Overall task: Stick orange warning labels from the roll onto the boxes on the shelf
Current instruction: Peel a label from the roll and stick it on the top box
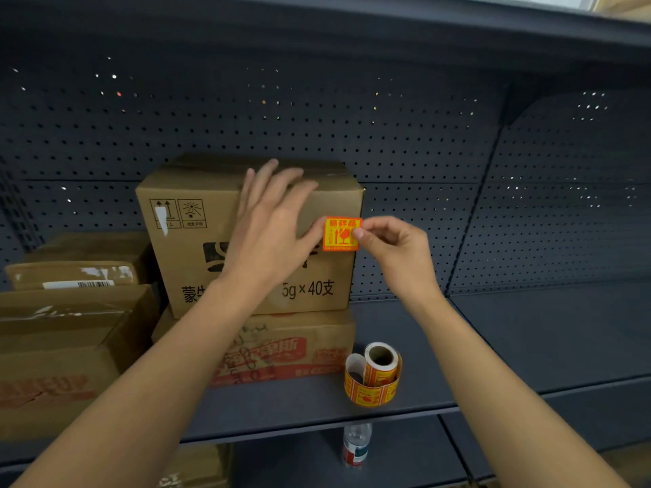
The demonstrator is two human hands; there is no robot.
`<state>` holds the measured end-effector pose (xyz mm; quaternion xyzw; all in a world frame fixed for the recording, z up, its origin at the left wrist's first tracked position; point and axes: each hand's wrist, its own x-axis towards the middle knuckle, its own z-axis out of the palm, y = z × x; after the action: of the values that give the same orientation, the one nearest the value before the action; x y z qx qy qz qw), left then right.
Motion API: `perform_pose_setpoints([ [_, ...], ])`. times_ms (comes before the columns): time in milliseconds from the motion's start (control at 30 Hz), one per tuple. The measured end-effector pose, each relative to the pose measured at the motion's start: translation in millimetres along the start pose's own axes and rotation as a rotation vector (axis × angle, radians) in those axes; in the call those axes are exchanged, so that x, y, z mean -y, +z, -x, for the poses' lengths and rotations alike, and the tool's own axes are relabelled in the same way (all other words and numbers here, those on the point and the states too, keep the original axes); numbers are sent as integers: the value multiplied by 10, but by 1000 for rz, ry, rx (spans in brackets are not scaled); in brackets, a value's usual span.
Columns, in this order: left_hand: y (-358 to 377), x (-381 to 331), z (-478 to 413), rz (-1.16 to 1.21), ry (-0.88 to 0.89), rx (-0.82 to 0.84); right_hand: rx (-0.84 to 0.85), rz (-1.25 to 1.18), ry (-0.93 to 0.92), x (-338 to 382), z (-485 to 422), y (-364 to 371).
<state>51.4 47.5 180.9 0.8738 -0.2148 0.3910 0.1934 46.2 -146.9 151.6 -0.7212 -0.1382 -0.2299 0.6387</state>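
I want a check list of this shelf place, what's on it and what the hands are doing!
Surface: dark grey metal shelf.
Job's things: orange square warning label at the right edge of the top brown cardboard box; roll of orange labels stands on the shelf beside the lower red-printed cardboard box.
Clutter: clear plastic bottle on the shelf below.
Hands: left hand open, fingers straight over the box front; right hand pinches the label.
Cables: nothing seen.
Surroundings: dark perforated back panel.
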Motion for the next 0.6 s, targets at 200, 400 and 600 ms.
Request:
perform_pose_setpoints([
  [200, 123, 20, -108, -111, -28, 8, 11, -19, -11, 45, -188, 35],
  [400, 210, 63, -146, -77, -62, -67, 10, 25, -4, 36, -255, 18],
  [600, 300, 69, -158, -52, -76, -146, 1, 44, -15, 41, -285, 25],
])
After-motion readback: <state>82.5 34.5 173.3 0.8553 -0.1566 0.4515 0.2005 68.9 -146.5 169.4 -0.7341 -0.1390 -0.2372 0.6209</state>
